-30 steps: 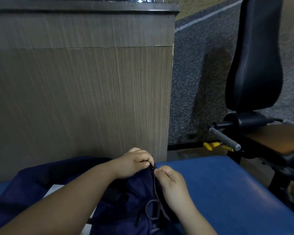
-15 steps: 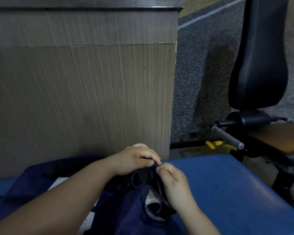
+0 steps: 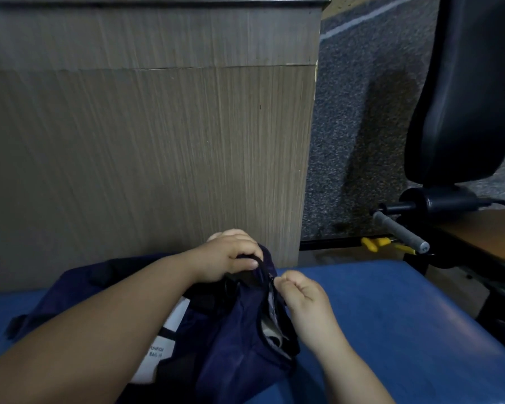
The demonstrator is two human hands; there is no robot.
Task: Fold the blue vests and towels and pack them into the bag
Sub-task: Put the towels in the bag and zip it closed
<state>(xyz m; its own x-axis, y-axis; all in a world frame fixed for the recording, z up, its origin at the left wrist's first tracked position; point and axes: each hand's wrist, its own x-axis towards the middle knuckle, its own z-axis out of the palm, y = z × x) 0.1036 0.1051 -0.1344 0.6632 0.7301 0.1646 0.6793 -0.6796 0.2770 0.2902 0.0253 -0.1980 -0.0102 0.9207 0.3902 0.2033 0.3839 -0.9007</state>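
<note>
A dark navy bag (image 3: pixel 233 339) lies on the blue padded surface (image 3: pixel 391 310), its mouth turned toward me. My left hand (image 3: pixel 231 258) grips the black top edge of the bag at its far end. My right hand (image 3: pixel 301 295) pinches the zipper line on the bag's right side, fingers curled. Pale grey cloth (image 3: pixel 270 330) shows through the open zipper gap. A white label with small print (image 3: pixel 161 342) sits on the bag under my left forearm. No loose vests or towels are visible.
A tall wood-grain cabinet side (image 3: pixel 146 147) stands right behind the padded surface. To the right is a black exercise seat with backrest (image 3: pixel 461 106), a grey handle (image 3: pixel 400 231) and yellow parts (image 3: pixel 375 243) over grey speckled floor (image 3: pixel 356 141).
My left hand has lifted the bag's black top edge higher and farther back. My right hand has stayed at the zipper, and the zipper gap now shows more pale cloth.
</note>
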